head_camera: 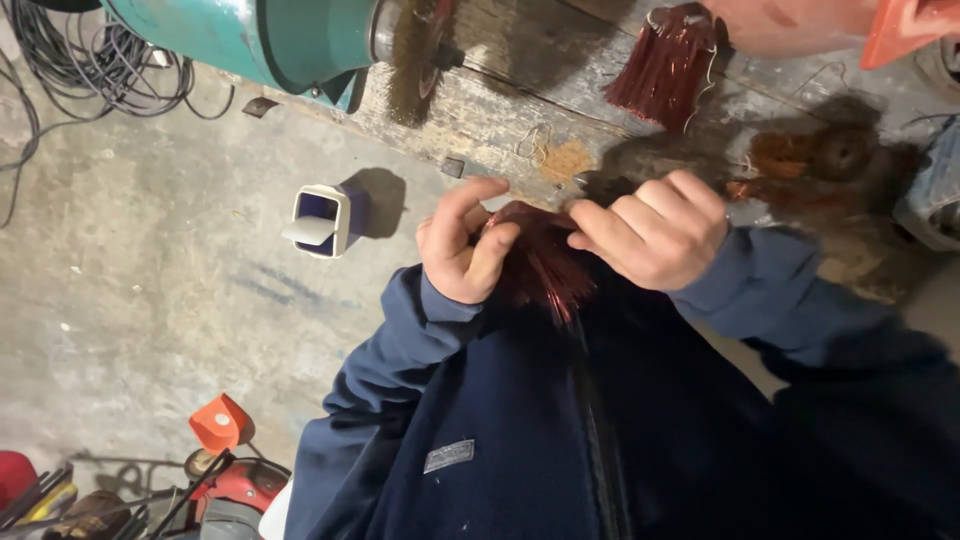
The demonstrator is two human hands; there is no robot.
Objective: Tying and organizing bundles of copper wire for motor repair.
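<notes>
**Two hands grip a bundle of copper wire over a workshop floor**

Nearest the camera, a dark blue fleece jacket (pixel 520 440) fills the lower middle and right of the view. Just above it, at the centre, both hands close on a bundle of reddish copper wire (pixel 540 262), its strands fanning down toward the jacket. The left hand (pixel 462 248) curls around the bundle's left side, forefinger raised and bent over the top. The right hand (pixel 655 232) is folded into a loose fist, fingers pinching the bundle's upper right edge. The two hands sit just beside each other with the wire between them.

At about nine o'clock from the hands, a small white and blue box (pixel 325 220) lies on the concrete floor (pixel 150 280). At seven o'clock, near the bottom edge, are red and orange tools (pixel 220 460).

Farther off, at twelve o'clock, a worn wooden bench (pixel 520 110) carries a teal bench grinder (pixel 270 35) with a wire brush wheel (pixel 412 55). At one o'clock, a second copper wire bundle (pixel 665 70) lies on the bench. Black cables (pixel 90 60) coil at ten o'clock.
</notes>
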